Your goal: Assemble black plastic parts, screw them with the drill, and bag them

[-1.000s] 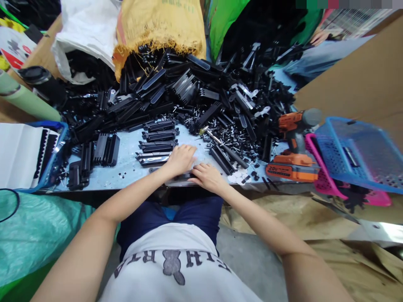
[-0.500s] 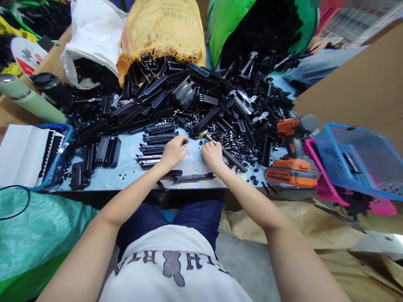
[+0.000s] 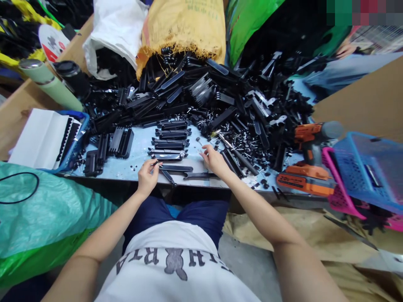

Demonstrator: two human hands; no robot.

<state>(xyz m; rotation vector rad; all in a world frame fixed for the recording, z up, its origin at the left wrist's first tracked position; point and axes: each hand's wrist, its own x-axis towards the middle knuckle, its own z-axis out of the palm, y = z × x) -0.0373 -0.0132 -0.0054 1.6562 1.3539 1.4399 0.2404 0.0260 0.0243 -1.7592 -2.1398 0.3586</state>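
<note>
One hammer (image 3: pixel 237 154) lies amid screws (image 3: pixel 241 140) near the right hand (image 3: pixel 214 160).

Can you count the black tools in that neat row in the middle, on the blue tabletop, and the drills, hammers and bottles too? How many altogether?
Black tools in the middle row: 4
Orange drill: 1
Hammer: 1
Bottles: 2 (green bottle, black bottle)
Total: 8
</note>
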